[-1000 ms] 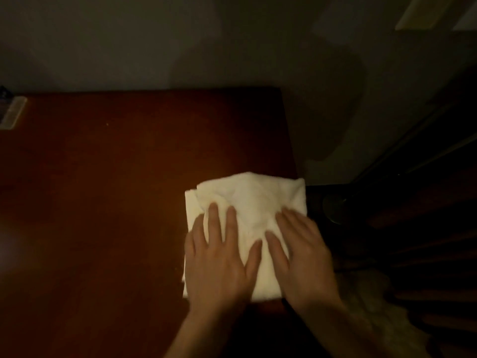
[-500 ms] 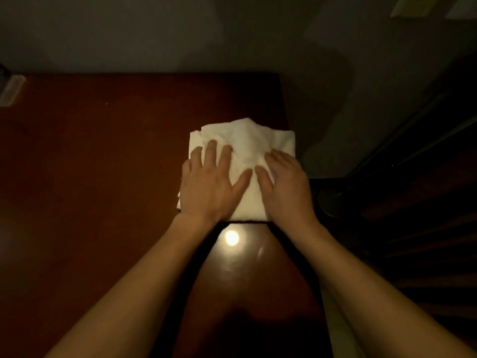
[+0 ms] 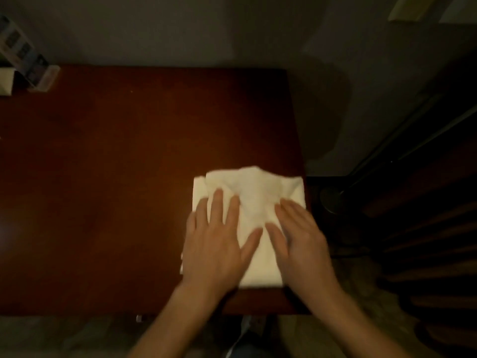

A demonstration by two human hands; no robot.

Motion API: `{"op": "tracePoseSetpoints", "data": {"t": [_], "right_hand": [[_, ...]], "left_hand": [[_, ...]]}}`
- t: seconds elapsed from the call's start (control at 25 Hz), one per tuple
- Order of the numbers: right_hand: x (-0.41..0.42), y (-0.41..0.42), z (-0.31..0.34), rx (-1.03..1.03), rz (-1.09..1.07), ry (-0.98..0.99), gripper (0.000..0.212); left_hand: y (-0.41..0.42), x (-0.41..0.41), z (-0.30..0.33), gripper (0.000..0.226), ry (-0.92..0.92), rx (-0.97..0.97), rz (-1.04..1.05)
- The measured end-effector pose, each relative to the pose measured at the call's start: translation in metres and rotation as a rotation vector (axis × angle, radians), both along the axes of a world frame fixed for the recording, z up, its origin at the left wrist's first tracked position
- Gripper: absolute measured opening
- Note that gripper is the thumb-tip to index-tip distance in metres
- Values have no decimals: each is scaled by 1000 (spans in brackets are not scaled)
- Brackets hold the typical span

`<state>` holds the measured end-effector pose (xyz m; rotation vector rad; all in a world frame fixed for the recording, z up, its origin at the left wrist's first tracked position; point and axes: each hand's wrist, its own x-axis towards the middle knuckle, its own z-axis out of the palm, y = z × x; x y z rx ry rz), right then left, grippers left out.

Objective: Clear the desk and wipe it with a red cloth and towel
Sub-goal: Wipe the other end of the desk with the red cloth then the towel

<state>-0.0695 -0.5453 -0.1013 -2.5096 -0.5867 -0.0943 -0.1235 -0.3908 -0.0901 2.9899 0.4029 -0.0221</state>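
Back toward the near edge come both hands and the folded cream-white towel (image 3: 251, 202) under them; half a second ago they were pushed well out toward the middle of the dark red-brown wooden desk (image 3: 116, 177), arms stretched long, and now the towel sits again by the desk's right front corner, much where it lay a second ago. That looks to me like one full stroke out and back along the right side.

Her or his left hand (image 3: 215, 244) lies flat on the towel's left half, fingers straight and slightly spread, thumb angled inward. Its partner, the right hand (image 3: 300, 241), presses the right half the same way, fingers straight and close together. Neither hand curls round the cloth; both simply bear down on it. Bunched folds rise at the towel's far edge, ahead of the fingertips.

Most of the desk surface shows bare, with only a small stand of pale cards or leaflets (image 3: 23, 60) at the far left corner, so clearing seems largely done. No red cloth is in sight. I would judge the wiping well underway, with the left part of the desk perhaps not yet covered.
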Motion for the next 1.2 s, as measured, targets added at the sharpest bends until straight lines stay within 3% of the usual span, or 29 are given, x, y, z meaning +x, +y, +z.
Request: {"op": "tracePoseSetpoints", "data": {"t": [0.2, 0.48, 0.6, 1.2], "right_hand": [[49, 19, 6, 92, -45, 57, 41], [-72, -43, 11, 40, -95, 74, 44], [-89, -44, 11, 41, -102, 154, 49], [128, 27, 18, 52, -29, 151, 45]], "left_hand": [[15, 59, -5, 77, -38, -10, 15], [-45, -64, -1, 76, -22, -103, 22], [-50, -78, -6, 75, -1, -92, 9], [19, 130, -7, 76, -60, -25, 57]]}}
